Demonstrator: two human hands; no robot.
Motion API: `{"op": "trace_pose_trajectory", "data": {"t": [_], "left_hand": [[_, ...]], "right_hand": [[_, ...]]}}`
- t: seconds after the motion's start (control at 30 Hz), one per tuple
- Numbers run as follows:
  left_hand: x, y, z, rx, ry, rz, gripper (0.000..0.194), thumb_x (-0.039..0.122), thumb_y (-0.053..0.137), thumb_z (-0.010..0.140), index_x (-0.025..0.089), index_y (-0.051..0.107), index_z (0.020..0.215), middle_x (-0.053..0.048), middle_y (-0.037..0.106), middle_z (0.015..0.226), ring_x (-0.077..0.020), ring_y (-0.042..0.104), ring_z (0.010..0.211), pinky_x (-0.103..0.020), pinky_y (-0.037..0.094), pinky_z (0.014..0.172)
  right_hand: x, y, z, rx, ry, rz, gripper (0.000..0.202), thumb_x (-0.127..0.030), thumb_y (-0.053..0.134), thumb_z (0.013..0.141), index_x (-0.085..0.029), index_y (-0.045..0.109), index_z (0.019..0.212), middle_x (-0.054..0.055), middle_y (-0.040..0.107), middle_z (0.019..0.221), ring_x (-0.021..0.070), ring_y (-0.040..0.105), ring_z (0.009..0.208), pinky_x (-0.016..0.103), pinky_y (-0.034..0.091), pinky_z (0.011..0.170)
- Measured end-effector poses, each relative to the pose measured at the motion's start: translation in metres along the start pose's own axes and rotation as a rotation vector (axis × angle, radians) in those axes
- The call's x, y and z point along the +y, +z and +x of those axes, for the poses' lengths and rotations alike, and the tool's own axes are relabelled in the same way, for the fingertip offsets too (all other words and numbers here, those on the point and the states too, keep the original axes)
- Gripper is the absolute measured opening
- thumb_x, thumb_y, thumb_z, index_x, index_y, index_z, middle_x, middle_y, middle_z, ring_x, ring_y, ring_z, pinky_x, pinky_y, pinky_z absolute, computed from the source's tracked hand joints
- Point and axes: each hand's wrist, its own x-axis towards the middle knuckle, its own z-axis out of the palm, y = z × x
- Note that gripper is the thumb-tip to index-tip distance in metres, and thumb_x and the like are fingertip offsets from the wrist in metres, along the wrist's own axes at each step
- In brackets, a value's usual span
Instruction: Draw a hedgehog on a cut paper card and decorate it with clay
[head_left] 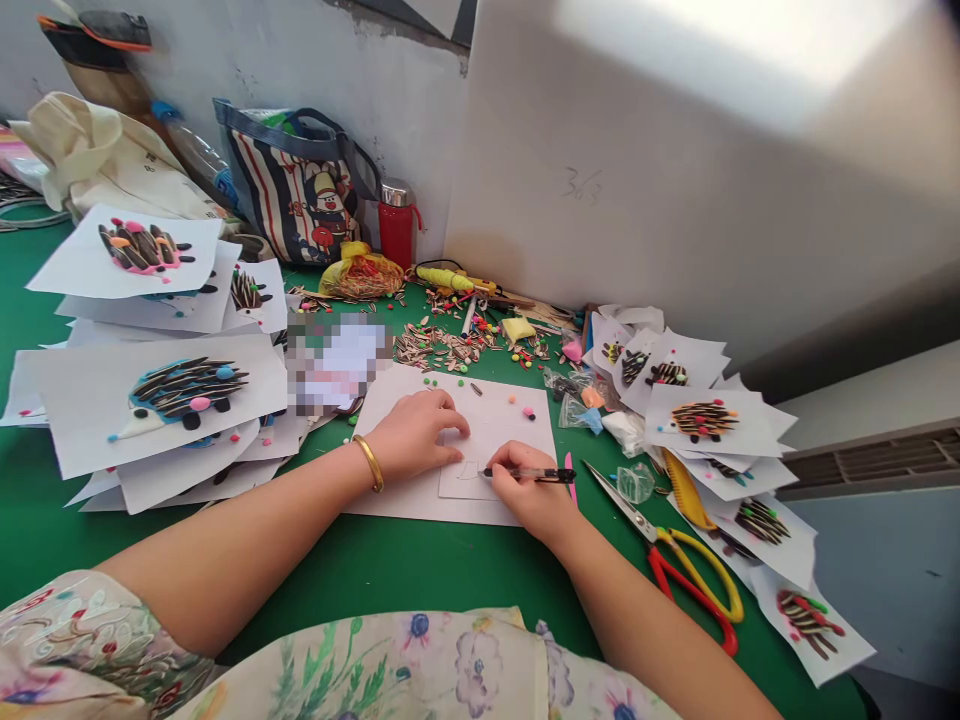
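Observation:
My right hand [532, 490] is closed round a black pen [551, 476], its tip touching a small white card [465, 487] near a few faint drawn lines. My left hand [418, 432], with a gold bangle [369, 463] at the wrist, rests on the papers, fingers apart, thumb and fingertips at the card's upper left; nothing shows in it. Under the card lies a larger white sheet [390, 505]. Small green balls, a seed [477, 389], and a pink ball [529, 412] lie on its upper part.
Stacked hedgehog pictures stand at left [169, 400] and right [701, 418]. Red-and-yellow scissors [660, 545] lie right of my right hand. Seeds [442, 348], clay packets, a red bottle [397, 225] and a striped bag [296, 190] are behind the sheet.

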Motion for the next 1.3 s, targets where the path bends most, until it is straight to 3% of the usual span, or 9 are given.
{"op": "trace_pose_trajectory", "data": {"t": [0.17,0.4,0.87,1.3], "left_hand": [[-0.001,0.001,0.000,0.002,0.001,0.002,0.027,0.041,0.075,0.077,0.032,0.075,0.102,-0.005,0.061,0.110,-0.0262,0.058,0.104,-0.040,0.044,0.092],[-0.001,0.000,0.000,-0.003,0.002,0.002,0.027,0.041,0.074,0.077,0.032,0.074,0.103,-0.005,0.060,0.112,-0.0264,0.058,0.106,-0.040,0.044,0.092],[0.000,0.000,0.000,0.001,-0.002,0.002,0.026,0.041,0.074,0.078,0.032,0.074,0.102,-0.005,0.061,0.112,-0.0265,0.058,0.106,-0.040,0.043,0.092],[0.000,0.001,0.000,-0.002,-0.006,0.003,0.027,0.042,0.074,0.077,0.033,0.074,0.102,-0.005,0.060,0.111,-0.0269,0.058,0.104,-0.041,0.044,0.092]], "right_hand": [[0.000,-0.001,0.000,-0.005,0.002,-0.001,0.013,-0.019,0.053,0.078,-0.022,0.064,0.072,-0.001,0.065,0.068,0.0164,0.057,0.065,0.026,0.041,0.058],[-0.004,-0.001,0.001,-0.007,-0.044,0.015,0.015,-0.026,0.055,0.085,-0.024,0.070,0.087,0.000,0.071,0.084,0.0178,0.063,0.078,0.029,0.047,0.071],[-0.004,0.002,0.002,-0.055,-0.013,0.017,0.016,-0.029,0.056,0.087,-0.025,0.071,0.091,0.000,0.072,0.086,0.0181,0.064,0.080,0.029,0.048,0.072],[0.006,-0.011,0.009,0.104,-0.018,-0.100,0.019,-0.032,0.053,0.088,-0.026,0.069,0.098,0.002,0.072,0.098,0.0202,0.065,0.092,0.032,0.048,0.082]]}}
